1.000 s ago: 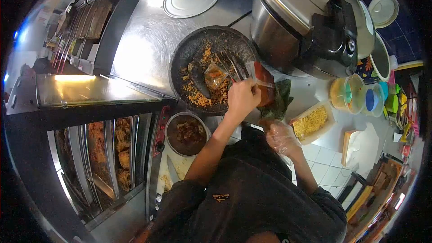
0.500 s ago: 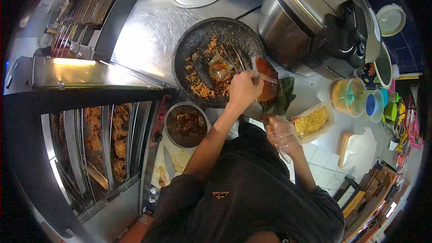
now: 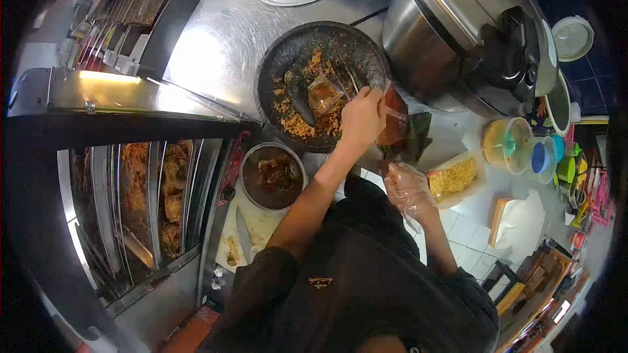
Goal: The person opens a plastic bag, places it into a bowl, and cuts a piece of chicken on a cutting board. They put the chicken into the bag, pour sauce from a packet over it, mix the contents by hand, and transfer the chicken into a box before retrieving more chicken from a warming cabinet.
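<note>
My bare left hand is closed around thin metal tongs over the right side of a dark stone mortar. Orange-brown crumbly food lies in the mortar, along with a dark curved pestle and a small clear plastic packet. Beside the left hand's fingers is a red-brown sheet or packet, overlapping a dark green leaf. My right hand, in a clear plastic glove, has its fingers curled at the leaf's near end; what they grip is hidden.
A big steel cooker stands behind on the right. Nearby are a tray of yellow shreds and plastic tubs. On the left are a steel bowl of dark meat, a knife on a board, and a food cabinet.
The view has shifted slightly. The red-brown sheet looks more tilted beside my left hand. Both hands stay nearly in place, the left still on the tongs.
</note>
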A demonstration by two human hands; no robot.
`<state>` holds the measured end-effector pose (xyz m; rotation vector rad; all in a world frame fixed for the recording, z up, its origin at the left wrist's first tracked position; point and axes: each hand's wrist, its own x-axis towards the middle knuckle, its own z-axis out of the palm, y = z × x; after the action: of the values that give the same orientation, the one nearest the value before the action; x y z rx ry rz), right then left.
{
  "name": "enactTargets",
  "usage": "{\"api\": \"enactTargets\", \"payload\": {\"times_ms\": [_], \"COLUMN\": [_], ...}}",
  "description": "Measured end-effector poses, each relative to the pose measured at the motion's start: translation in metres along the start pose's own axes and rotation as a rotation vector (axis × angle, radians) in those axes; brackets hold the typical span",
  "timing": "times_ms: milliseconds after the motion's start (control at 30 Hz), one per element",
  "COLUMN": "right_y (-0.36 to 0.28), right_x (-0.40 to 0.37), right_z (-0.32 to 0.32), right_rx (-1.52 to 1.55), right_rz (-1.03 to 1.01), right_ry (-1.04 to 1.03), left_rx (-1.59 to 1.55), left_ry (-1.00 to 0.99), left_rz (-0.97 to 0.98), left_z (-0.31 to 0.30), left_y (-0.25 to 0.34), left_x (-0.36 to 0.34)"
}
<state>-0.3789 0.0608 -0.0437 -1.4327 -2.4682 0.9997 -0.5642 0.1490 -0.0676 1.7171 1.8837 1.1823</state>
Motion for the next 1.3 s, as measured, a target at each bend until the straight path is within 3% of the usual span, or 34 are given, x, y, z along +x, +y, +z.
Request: {"api": "enactTargets", "payload": {"times_ms": [133,200,267,333,467,533,633,767,933,1000,1133,1167,1233,1300], "right_y": [0.005,-0.002,-0.008,-0.008,-0.004,-0.003,-0.002,0.007,-0.023,-0.062,-0.124,-0.142,-0.163,-0.173], "right_x": [-0.001,0.004,0.006,0.006,0.004,0.004,0.007,0.003,0.019,0.036,0.079,0.094,0.113,0.12], "right_z": [0.002,-0.007,-0.015,-0.018,-0.015,-0.014,-0.016,-0.009,-0.019,-0.015,0.046,0.068,0.111,0.153], "right_rx": [-0.028,-0.03,-0.017,-0.002,0.022,0.012,-0.019,-0.051,-0.038,0.146,0.146,0.061,-0.149,-0.287], "right_rz": [-0.041,0.067,0.075,0.087,0.026,0.017,0.025,-0.046,-0.187,-0.296,-0.636,-0.669,-0.754,-0.801], "right_ry": [0.053,-0.11,-0.118,-0.124,0.01,0.037,-0.056,0.028,-0.054,0.039,-0.156,-0.233,-0.261,-0.21], "left_rx": [0.016,-0.025,-0.068,-0.081,-0.023,0.058,0.031,0.037,-0.02,-0.031,0.169,0.17,0.358,0.217], "left_ry": [0.015,0.039,0.06,-0.03,-0.023,-0.058,-0.075,-0.064,0.133,0.297,0.634,0.652,0.481,0.407], "left_rz": [-0.063,-0.055,-0.044,0.093,0.163,0.009,-0.032,-0.05,0.002,0.001,-0.542,-0.551,-0.816,-0.861], "left_z": [0.002,0.006,0.008,0.005,0.001,0.0,0.003,0.001,-0.062,-0.105,-0.168,-0.174,-0.18,-0.175], "left_y": [0.0,-0.003,-0.003,-0.002,-0.004,-0.003,-0.003,0.005,0.019,0.006,-0.038,-0.047,-0.067,-0.083], "left_x": [0.01,0.017,0.019,0.019,0.015,0.016,0.022,0.022,-0.022,-0.067,-0.193,-0.214,-0.243,-0.251]}}
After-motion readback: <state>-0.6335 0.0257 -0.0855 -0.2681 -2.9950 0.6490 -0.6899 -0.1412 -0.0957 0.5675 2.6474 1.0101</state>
